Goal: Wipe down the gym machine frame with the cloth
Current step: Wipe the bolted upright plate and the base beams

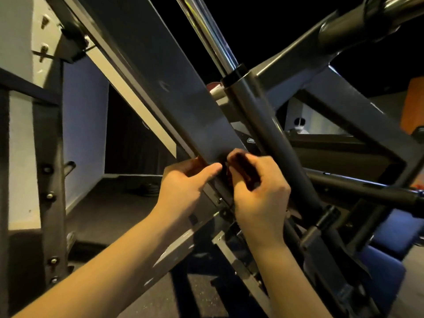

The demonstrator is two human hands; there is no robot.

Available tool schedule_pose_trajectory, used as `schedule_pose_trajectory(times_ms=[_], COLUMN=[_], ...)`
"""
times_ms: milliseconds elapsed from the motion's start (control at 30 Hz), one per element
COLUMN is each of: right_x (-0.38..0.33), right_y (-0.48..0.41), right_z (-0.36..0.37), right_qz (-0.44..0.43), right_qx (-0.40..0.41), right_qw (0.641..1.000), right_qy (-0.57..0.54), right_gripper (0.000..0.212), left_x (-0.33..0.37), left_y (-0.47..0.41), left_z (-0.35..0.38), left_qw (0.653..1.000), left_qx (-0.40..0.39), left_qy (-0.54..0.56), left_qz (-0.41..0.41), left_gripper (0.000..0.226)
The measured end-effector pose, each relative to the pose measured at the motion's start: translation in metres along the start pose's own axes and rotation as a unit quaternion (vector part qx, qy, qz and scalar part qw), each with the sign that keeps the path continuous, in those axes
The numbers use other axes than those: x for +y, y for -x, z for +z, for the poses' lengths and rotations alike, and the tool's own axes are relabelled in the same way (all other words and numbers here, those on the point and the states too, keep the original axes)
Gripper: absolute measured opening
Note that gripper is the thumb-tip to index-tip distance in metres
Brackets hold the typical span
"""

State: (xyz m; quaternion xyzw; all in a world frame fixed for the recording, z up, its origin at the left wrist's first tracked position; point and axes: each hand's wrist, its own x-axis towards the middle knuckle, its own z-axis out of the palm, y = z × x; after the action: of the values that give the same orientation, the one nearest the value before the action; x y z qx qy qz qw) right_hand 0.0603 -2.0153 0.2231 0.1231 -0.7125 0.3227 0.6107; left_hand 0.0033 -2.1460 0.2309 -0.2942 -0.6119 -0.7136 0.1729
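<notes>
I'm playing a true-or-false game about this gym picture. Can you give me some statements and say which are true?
1. The right hand holds a dark red cloth against the flat dark grey metal beam. True.
2. The left hand hangs free. False: it grips the beam's edge, thumb on its face.
3. A shiny chrome rod runs up above the hands. True.
4. The cloth is bright white. False: it is dark red.
</notes>
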Motion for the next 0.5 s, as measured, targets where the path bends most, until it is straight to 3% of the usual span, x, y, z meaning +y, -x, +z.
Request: schedule_pose_trajectory(times_ms=[167,300,500], right_x=[0.038,0.023,0.023], right_y=[0.046,0.016,0.003], right_z=[-0.022,-0.005,-0.002], right_qz=[0.03,-0.03,-0.103], right_qx=[-0.003,0.004,-0.027], right_qw=[0.996,0.997,0.99], right_qy=[0.089,0.077,0.088], right_gripper=[0.039,0.026,0.035], left_x=[-0.001,-0.003,0.01], left_y=[-0.007,-0.009,-0.012], left_z=[-0.001,-0.006,-0.006], left_qw=[1.0,0.999,0.995], left_qx=[-0.006,-0.017,0.03], left_qy=[-0.022,-0.043,-0.091], left_qz=[-0.015,-0.005,0.005], left_gripper=[0.009,0.009,0.021])
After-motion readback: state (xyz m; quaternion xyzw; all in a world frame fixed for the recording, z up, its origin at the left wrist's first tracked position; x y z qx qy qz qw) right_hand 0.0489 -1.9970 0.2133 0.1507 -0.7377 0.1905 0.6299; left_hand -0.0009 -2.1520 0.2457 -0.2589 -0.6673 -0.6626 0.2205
